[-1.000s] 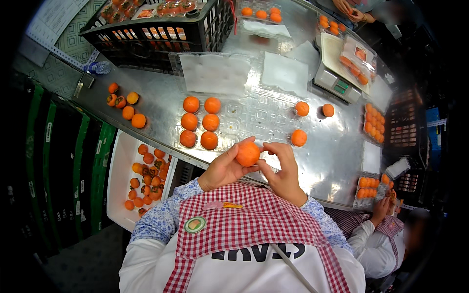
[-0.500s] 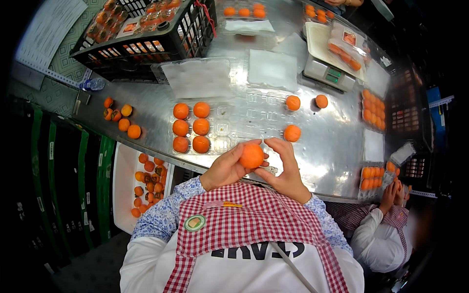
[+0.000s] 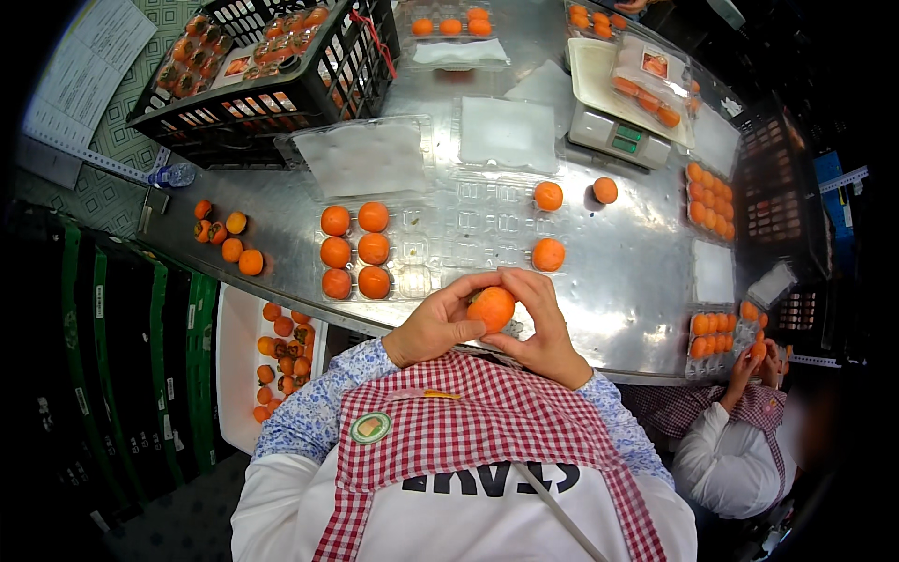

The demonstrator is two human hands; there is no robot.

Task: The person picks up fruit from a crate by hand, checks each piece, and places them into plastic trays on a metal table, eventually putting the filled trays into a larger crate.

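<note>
Persimmon [image 3: 491,307], round and orange, sits between both hands just above the near edge of the steel tabletop [image 3: 637,281], close to the person's chest. The left hand [image 3: 438,323] cups it from the left with the thumb and fingers curled round its side, and the right hand [image 3: 541,323] closes over it from the right and above, fingertips on its top; so the grip is closed on the fruit from two sides, each hand wrapped on it rather than pinching. Judging by its smooth, glossy skin, it is likely somewhat slippery and easily bruised, firm rather than soft, and light enough for one hand; the safest hold looks to be a broad cradle round its widest part, with no pressure from the nails and none on the leafy cap, which cannot be seen here. Just beyond the hands lies a clear plastic tray [image 3: 468,234] with moulded cups, thin and probably flimsy; six persimmons [image 3: 354,249] fill its left cups in two columns, and two more [image 3: 548,225] sit at its right end. A further one [image 3: 605,190] lies loose near a small scale [image 3: 618,139]. Five loose persimmons [image 3: 228,239] lie at the tabletop's left end, above a white bin [image 3: 234,365] of fruit below the edge. A black crate [image 3: 272,75] of packed trays stands at the far left, and another person's hands [image 3: 760,354] work at filled trays on the right.
</note>
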